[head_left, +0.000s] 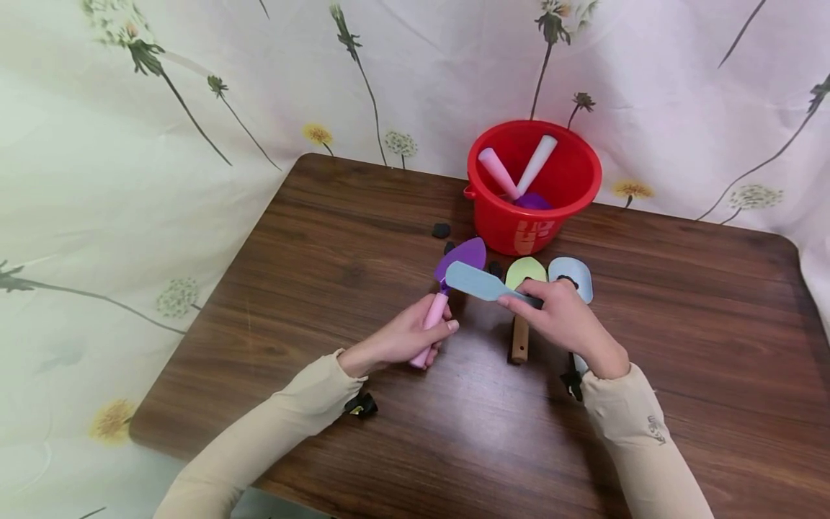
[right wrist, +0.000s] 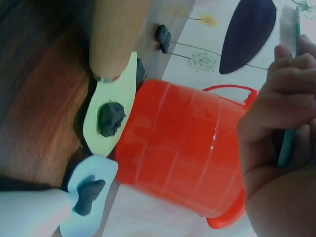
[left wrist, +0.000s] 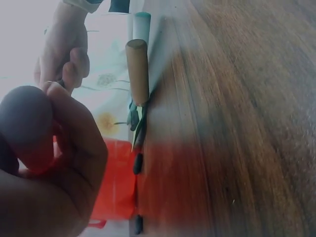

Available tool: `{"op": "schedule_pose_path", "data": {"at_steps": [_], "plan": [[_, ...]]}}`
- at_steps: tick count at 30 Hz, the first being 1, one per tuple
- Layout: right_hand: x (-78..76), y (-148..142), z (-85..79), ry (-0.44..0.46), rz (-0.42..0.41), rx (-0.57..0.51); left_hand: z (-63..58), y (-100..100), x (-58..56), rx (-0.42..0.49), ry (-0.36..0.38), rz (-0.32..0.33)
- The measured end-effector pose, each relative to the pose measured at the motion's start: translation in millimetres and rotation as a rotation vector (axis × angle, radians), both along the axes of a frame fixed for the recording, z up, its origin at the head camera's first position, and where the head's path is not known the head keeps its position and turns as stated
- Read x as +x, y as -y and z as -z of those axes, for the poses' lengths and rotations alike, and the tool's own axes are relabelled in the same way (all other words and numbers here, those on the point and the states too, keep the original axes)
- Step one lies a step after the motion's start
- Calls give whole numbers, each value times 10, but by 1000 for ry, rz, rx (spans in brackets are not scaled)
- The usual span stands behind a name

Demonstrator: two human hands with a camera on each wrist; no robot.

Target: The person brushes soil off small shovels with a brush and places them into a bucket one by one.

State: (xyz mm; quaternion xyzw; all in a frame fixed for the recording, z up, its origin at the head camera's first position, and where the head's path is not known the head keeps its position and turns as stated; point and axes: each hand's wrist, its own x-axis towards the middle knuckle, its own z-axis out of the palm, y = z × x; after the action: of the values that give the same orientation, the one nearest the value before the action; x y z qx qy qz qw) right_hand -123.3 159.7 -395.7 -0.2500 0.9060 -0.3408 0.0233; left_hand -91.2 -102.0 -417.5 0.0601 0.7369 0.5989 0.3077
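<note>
My left hand grips the pink handle of a small trowel with a purple blade, held above the table; its handle end shows close up in the left wrist view. In my right hand is a flat, light-blue paddle-shaped tool, pinched by its darker narrow end. The paddle's wide end crosses near the purple blade; whether they touch I cannot tell. Below the right hand lie a pale-green trowel with a wooden handle and a light-blue trowel with a white handle, dark lumps on both blades.
A red bucket stands at the table's back, with a pink handle, a white handle and a purple blade inside. Dark lumps lie before it. A black item sits by the left sleeve. Floral cloth hangs behind.
</note>
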Motion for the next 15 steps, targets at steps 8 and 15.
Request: {"op": "schedule_pose_path", "data": {"at_steps": [8, 15], "plan": [[-7, 46, 1, 95, -18, -7, -34, -56, 28, 115, 66, 39], [-26, 31, 10, 106, -26, -9, -52, -38, 23, 273, 136, 86]]}}
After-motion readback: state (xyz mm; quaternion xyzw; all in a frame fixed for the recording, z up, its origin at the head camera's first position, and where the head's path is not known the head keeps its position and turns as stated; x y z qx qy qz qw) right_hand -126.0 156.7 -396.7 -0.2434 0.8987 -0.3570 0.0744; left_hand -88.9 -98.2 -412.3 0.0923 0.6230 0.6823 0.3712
